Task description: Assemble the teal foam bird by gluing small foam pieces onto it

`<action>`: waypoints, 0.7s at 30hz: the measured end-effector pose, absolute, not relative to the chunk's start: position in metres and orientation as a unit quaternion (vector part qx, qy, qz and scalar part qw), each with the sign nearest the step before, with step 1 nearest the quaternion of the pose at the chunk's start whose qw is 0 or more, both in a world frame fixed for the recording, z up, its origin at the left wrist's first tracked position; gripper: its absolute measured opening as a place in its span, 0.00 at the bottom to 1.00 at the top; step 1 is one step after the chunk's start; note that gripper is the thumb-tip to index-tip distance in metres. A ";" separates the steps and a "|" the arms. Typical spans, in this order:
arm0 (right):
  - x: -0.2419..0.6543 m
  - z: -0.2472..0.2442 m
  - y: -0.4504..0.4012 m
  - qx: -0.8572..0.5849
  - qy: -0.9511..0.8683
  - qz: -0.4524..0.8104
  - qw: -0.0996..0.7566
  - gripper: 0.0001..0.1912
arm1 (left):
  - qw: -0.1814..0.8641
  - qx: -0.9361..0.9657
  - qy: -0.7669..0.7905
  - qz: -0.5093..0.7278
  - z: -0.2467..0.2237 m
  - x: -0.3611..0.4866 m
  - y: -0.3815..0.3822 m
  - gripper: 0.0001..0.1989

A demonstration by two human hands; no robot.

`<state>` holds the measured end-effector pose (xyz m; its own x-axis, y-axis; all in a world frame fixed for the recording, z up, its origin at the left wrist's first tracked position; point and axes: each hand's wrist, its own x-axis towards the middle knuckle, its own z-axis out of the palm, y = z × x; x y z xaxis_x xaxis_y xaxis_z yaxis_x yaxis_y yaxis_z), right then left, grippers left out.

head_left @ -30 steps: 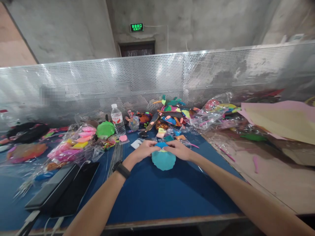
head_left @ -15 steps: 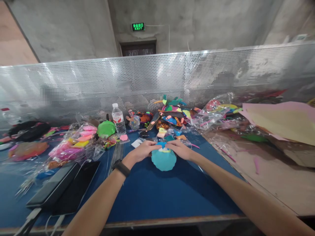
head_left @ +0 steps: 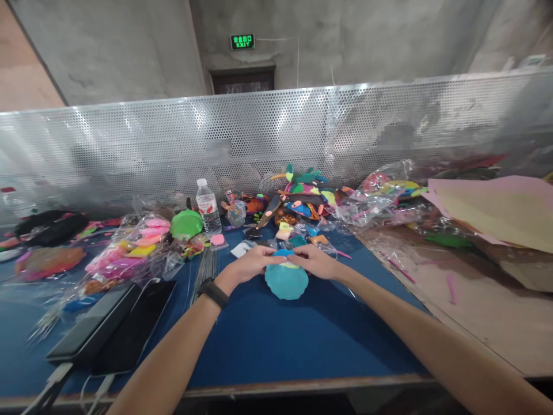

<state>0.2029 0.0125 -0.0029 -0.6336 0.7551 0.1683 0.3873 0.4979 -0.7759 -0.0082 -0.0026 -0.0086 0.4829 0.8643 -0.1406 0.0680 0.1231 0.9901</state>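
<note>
A turquoise scalloped clay piece (head_left: 287, 282) hangs over the blue table between my hands, with a brighter blue part and a bit of yellow at its top. My left hand (head_left: 253, 264) pinches its upper left edge, thumb and fingers closed. On the upper right, my right hand (head_left: 315, 262) grips it the same way, and the two thumbs nearly meet at the top. The fingers hide part of the blue and yellow area. A dark band (head_left: 215, 293) circles my left wrist.
Behind my hands stand a water bottle (head_left: 208, 207) and a pile of colourful clay figures (head_left: 305, 193). Bagged clay (head_left: 142, 245), thin wires (head_left: 206, 271) and a black phone (head_left: 136, 328) lie left. Cardboard (head_left: 470, 311) and large paper sheets (head_left: 488, 204) are at right.
My thumbs have closed in over the top of the turquoise piece, covering more of the blue and yellow part. The hands otherwise stay in nearly the same place.
</note>
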 end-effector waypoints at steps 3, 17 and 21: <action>0.202 -0.001 0.011 -0.350 -0.814 0.388 0.253 0.25 | 0.627 0.590 0.402 0.312 -0.007 -0.008 -0.004 0.21; 0.204 -0.001 0.012 -0.373 -0.763 0.452 0.272 0.25 | 0.642 0.560 0.413 0.323 -0.008 -0.008 -0.002 0.20; 0.208 -0.007 0.020 -0.393 -0.701 0.512 0.302 0.22 | 0.635 0.551 0.423 0.338 -0.009 -0.006 -0.001 0.21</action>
